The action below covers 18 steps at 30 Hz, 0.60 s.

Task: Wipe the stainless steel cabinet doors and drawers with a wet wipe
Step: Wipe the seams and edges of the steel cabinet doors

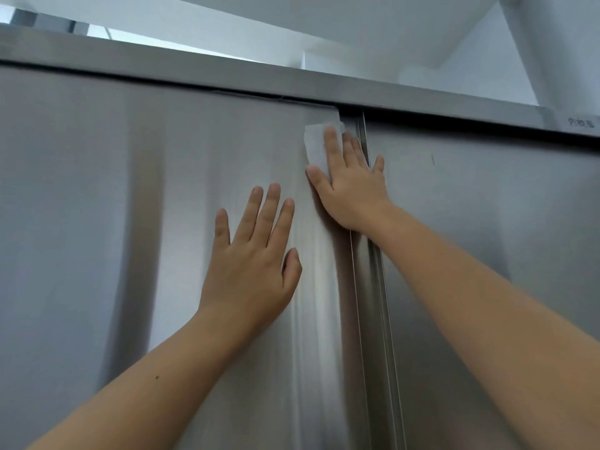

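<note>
Though dull, steel doors [97, 190], white ceiling [292, 14]

Our count: two hands, two doors, one wet wipe [316, 147]
We count two bare hands, the left hand [251, 254] and the right hand [349, 183], each with five digits showing and each on its own bare forearm, so two forearms. We see two steel door panels, the left door [97, 206] and the right door [503, 206], with one vertical strip [373, 287] between them and one top rail [194, 68] above both. The white wipe is single, and we find one small label [581, 122] on the rail, its print too blurred to read
</note>
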Available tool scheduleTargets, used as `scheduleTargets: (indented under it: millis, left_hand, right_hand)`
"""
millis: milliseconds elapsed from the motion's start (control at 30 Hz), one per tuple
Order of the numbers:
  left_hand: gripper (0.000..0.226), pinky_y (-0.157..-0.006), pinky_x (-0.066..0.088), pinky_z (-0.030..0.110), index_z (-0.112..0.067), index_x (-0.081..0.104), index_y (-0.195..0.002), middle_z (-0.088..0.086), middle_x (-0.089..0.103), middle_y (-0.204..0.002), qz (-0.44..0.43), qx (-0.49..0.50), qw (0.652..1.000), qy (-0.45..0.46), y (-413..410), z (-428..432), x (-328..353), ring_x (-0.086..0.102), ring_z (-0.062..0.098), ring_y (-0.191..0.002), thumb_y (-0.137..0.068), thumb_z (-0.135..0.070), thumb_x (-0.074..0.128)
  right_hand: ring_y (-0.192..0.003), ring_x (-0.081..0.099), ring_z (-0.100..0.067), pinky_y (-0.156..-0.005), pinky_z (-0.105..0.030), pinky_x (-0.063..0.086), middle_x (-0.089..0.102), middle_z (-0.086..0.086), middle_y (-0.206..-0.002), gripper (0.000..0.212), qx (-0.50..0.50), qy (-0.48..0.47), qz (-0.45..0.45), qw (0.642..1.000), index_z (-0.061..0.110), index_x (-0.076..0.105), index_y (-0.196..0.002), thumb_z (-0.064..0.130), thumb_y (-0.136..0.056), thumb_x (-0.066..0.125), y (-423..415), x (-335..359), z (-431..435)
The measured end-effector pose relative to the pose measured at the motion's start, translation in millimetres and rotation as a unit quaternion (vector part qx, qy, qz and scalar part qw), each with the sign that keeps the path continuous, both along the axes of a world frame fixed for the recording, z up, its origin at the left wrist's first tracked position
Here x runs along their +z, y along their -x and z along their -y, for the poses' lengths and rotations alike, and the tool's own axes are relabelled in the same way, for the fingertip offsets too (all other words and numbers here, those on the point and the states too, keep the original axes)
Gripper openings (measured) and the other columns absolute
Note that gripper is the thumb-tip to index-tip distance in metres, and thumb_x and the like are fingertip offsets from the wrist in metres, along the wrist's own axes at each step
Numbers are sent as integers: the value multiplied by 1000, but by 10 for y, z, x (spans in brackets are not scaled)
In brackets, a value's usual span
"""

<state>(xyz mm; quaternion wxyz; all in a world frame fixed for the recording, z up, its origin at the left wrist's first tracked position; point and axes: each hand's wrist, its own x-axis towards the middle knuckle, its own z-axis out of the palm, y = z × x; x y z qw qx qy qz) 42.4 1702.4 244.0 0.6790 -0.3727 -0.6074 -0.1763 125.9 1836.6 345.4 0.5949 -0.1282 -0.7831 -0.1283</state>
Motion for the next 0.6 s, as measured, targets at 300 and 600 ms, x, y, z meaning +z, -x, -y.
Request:
scheduleTargets:
  millis: [300, 600]
  left_hand:
    - [62, -103, 31, 53, -1, 41, -138, 18, 35, -145, -13, -13, 1000, 4, -38, 12, -179, 34, 34, -133, -86, -33, 30]
    - [61, -103, 34, 48, 0, 39, -138, 18, 34, -146, -7, -22, 999, 46, -13, 70, -616, 35, 32, -134, -87, -31, 30]
  right_hand:
    - [-143, -7, -15, -111, -50, -7, -5, -6, -157, 63, 15, 9, -13, 1000, 23, -10, -148, 50, -98, 16, 2, 46, 12]
    - [-143, -9, -11, -112, -44, -8, -8, 0, -157, 57, 19, 26, -13, 999, 25, -13, -145, 41, -100, 18, -6, -917, 59]
